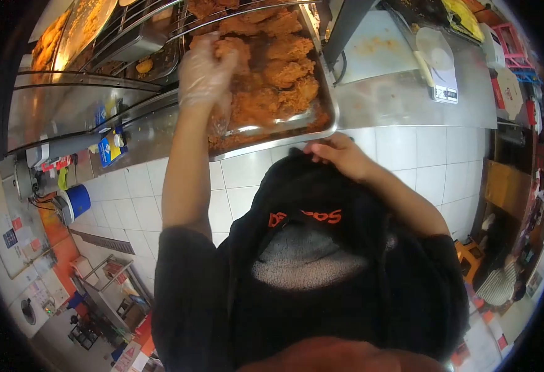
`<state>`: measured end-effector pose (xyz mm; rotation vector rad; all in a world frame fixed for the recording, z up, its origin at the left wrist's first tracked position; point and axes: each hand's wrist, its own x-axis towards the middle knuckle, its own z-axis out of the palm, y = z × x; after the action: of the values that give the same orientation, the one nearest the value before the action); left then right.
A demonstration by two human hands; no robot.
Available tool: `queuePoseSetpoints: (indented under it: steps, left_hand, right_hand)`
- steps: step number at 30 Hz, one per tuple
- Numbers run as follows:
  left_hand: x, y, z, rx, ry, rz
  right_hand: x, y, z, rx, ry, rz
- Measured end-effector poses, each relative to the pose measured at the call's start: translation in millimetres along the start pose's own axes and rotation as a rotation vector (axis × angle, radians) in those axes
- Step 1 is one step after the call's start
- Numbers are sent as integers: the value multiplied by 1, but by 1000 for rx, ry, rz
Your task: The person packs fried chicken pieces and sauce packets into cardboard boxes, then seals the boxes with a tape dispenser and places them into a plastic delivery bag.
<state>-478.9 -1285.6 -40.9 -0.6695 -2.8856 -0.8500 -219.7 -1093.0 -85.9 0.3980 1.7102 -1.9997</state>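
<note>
My left hand (205, 71), in a clear plastic glove, reaches over a metal tray (329, 93) of fried chicken. Its fingers and thumb are closed around a piece of fried chicken (236, 54) on the tray's left side. More browned chicken pieces (289, 71) lie in rows to the right, with crumbs along the near edge. Bare and lower down, my right hand (341, 155) is just below the tray's near right corner. Its fingers are curled at the edge of the black apron (309, 186) on my front, partly hidden by the cloth.
Wire racks (151, 25) and a lit food case (67, 43) stand at the upper left. Right of the tray, a steel counter (383, 105) bears a white cutting board (374, 46) and a digital scale (443, 93). White floor tiles (402, 149) show below the counter.
</note>
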Motion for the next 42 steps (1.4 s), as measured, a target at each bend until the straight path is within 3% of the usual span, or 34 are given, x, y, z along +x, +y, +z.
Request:
queuePoseSetpoints:
  steps: [1, 2, 4, 5, 7, 8, 10, 12, 14, 16, 19, 21, 23, 25, 27, 28, 30, 31, 33, 34, 36, 38, 40, 42]
  left_hand:
    - [-10, 4, -7, -240, 37, -112]
    - [-20, 14, -14, -234, 40, -117]
    - [-43, 54, -38, -906, 251, -353]
    - [-54, 62, -45, -902, 262, -357]
    - [-73, 79, -52, -1560, 262, -241]
    - [-81, 89, -47, -1566, 273, -244]
    - [-96, 118, -25, -2313, -207, 47]
    - [-108, 154, 4, -2296, -431, 80]
    - [-139, 212, 22, -2295, -390, -369]
    - [-137, 244, 47, -2097, -739, -717]
    - [-120, 274, 96, -2012, -804, -740]
    - [-97, 289, 134, -1876, -611, -784]
    - [-65, 291, 218, -1597, -303, -663]
    - [-27, 286, 247, -978, -147, -236]
    - [8, 278, 285, -66, -2, 289]
    - [21, 283, 300, -62, 9, 267]
    - [37, 287, 320, 210, -331, 200]
    - [36, 284, 324, 216, -332, 186]
    - [29, 283, 317, 338, 197, 662]
    - [24, 285, 311, 344, 197, 660]
    - [-4, 297, 258, -14, 179, 633]
    - [-43, 290, 185, -168, 61, 696]
    - [-75, 266, 146, -205, 215, 612]
    - [-90, 234, 96, -35, 379, 505]
  right_hand:
    - [-2, 0, -4, 3, -5, 1]
    - [-4, 0, -9, 25, 6, -9]
    - [-7, 2, -21, 44, 2, -17]
    - [-8, 4, -29, 36, -22, -23]
    - [-11, 4, -46, 17, -52, -28]
    - [-16, 4, -56, 47, -19, -29]
    - [-30, 2, -82, 56, 16, -17]
    - [-46, -4, -115, 1, 63, 55]
    - [-61, -3, -151, -41, 94, 62]
    - [-74, 7, -188, -34, 152, 44]
    - [-93, 10, -230, -22, 225, 122]
    - [-100, 26, -258, 177, 317, 103]
    - [-105, 34, -284, 138, 331, 123]
    - [-106, 41, -299, 103, 350, 141]
    - [-107, 45, -309, 71, 400, 137]
    - [-107, 45, -311, 55, 381, 142]
    - [-104, 44, -306, 146, 377, 119]
    - [-101, 42, -302, 128, 376, 114]
    - [-96, 37, -293, 126, 351, 108]
    - [-93, 35, -290, 127, 339, 98]
    - [-89, 37, -285, 118, 333, 85]
    - [-83, 42, -283, 94, 373, 52]
    - [-80, 43, -276, 106, 379, 43]
    - [-76, 41, -268, 73, 382, 38]
